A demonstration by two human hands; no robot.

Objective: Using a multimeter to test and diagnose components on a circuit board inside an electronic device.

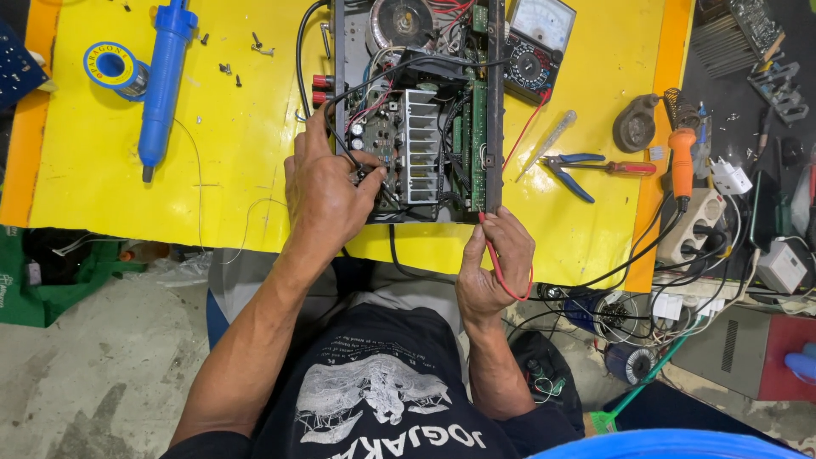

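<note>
An opened electronic chassis (416,110) with circuit boards, a finned heat sink and a round transformer lies on the yellow table (238,144). My left hand (327,191) rests on its near left corner, fingers pinching a black probe lead against the board. At the chassis's near right corner, my right hand (493,268) grips a red probe (486,234), its tip touching the edge. An analog multimeter (537,38) sits at the chassis's far right, with red and black leads running from it.
A blue desoldering pump (161,81), a solder spool (112,66) and loose screws lie at left. Blue-handled pliers (568,170), a red screwdriver (625,167), an orange soldering iron (682,161) and a power strip (699,225) crowd the right edge.
</note>
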